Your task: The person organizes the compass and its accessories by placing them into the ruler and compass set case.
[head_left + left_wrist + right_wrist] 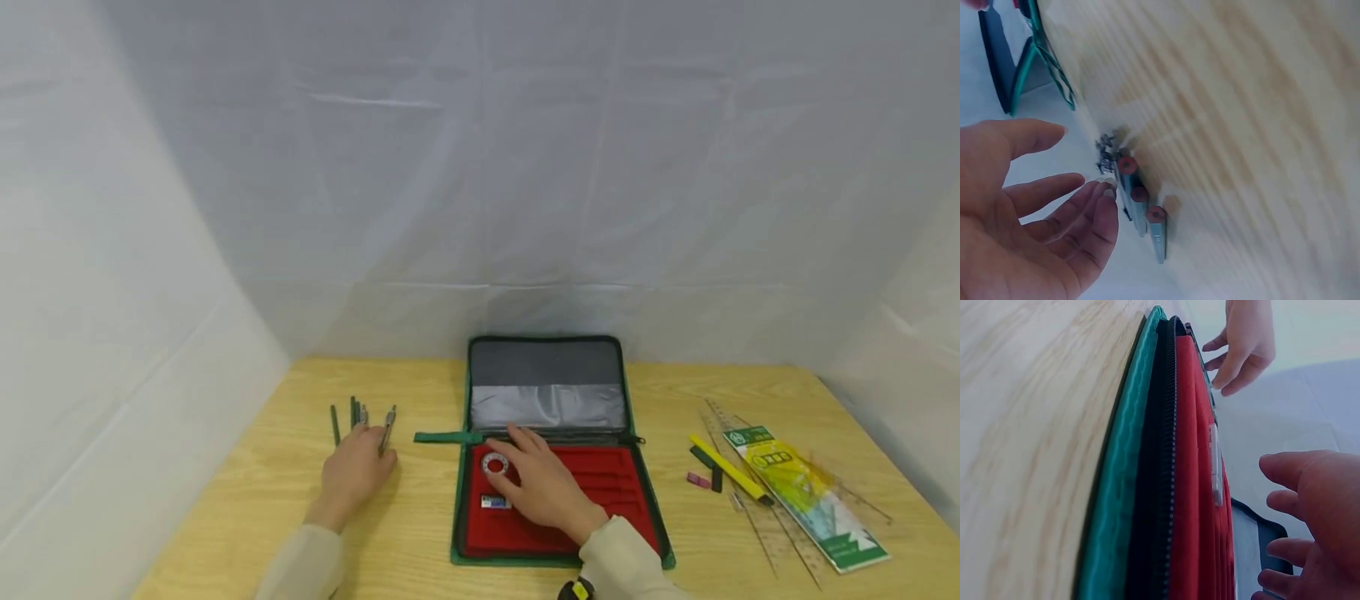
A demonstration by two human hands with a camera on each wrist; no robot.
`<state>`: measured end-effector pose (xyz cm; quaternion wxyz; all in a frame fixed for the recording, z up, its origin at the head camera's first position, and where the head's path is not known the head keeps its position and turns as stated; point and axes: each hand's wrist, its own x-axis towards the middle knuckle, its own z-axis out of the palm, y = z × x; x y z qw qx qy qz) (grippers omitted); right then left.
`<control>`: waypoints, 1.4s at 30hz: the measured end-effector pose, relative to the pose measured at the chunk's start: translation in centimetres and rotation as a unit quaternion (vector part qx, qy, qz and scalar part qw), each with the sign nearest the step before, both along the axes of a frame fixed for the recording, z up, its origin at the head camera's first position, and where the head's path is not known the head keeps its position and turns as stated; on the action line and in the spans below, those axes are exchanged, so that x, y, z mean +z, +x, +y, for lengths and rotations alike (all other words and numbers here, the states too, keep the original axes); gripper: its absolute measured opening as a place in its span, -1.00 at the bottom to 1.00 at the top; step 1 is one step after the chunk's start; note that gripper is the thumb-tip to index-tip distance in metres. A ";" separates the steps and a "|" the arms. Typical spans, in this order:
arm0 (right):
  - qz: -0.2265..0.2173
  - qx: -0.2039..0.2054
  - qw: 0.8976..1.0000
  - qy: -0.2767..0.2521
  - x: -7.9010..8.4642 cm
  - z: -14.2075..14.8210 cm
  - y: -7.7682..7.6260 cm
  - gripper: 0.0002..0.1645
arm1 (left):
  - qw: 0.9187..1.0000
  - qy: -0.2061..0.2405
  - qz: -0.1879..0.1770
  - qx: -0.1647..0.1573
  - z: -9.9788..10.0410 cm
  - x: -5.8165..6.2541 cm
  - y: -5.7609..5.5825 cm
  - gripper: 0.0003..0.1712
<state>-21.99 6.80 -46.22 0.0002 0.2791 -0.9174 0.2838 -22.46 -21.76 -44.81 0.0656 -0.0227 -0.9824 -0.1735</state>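
My left hand reaches over several slim items on the left of the table. Its fingers are loosely bent and parted in the left wrist view, with dark green pencils and metal compass parts just past the fingertips. From above, a metal compass shows by its thumb side. My right hand hovers with spread, relaxed fingers over the red tray of an unzipped green case. Beside its fingertips, a white marked ring and a small white-and-blue block sit in the tray.
The case's lid stands raised at the back, a green strap sticking out left. On the right lie a yellow pen-like stick, a pink eraser, clear rulers and a green-yellow packet. White sheeting surrounds the table.
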 end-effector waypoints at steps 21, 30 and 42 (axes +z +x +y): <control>-0.002 0.011 1.000 -0.002 0.1 0.0 0.5 -0.49 | 0.993 -0.016 -0.101 0.063 -0.1 0.3 -3.3 -0.73; 0.027 0.007 1.000 0.000 0.5 0.2 1.0 -0.49 | 0.988 -0.026 -0.139 0.062 -0.1 1.1 -4.1 -0.68; 0.040 -0.017 0.999 0.012 0.8 1.3 1.1 -0.50 | 0.991 -0.068 -0.113 0.036 0.1 1.5 -4.6 -0.68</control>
